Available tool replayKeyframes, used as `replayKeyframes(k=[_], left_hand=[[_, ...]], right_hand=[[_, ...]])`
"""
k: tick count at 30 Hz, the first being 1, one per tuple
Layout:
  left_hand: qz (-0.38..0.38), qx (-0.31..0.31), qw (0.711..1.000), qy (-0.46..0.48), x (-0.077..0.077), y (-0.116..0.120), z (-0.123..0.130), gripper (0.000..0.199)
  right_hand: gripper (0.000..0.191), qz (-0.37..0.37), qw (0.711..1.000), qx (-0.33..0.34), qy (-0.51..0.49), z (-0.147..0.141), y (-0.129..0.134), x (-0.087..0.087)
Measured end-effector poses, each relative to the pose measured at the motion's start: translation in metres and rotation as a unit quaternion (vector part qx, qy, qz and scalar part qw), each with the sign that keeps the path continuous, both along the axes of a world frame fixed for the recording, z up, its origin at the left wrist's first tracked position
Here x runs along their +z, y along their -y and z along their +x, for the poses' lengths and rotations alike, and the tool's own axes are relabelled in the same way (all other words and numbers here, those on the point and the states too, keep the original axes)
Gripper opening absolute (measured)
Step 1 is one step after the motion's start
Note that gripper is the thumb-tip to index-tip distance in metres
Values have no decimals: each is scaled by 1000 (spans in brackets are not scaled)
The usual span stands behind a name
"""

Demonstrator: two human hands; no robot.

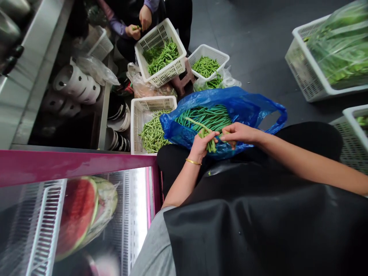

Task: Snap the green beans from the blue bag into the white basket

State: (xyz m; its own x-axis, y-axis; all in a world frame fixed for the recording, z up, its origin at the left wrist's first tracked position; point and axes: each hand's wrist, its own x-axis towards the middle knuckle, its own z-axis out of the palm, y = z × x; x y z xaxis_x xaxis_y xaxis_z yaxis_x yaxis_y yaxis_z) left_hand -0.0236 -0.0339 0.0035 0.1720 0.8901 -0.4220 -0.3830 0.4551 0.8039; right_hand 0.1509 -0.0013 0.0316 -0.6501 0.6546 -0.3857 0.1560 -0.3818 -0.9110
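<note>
My left hand, with a gold bracelet at the wrist, is closed round several cut pieces of green bean and a long bean that sticks out to the upper left. Right beside it, my right hand is closed in a pinch at the end of the bean; the fingertips partly hide what is between them. Both hands are over a blue plastic bag on my lap, which holds many long green beans. To the left, a white basket contains short bean pieces.
Across from me, a person's hands work over a white basket of green beans. Another white basket of beans stands beside it. A crate of bagged greens is at right. A glass-fronted cooler with watermelon stands at left.
</note>
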Motion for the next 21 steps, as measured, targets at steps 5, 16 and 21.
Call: replayKeyframes(k=[5,16,21], left_hand=[[-2,-59,998,-4,2,1,4,36],[64,-213,974,-45,24,8,-7,36],[80,-268,959,-51,30,7,-9,35]], right_hand=[[48,-19,997,-63,-38,-3,12,-5],[31,179,981,-20,75,19,14,-7],[32,480,848,37,223,29,31,15]])
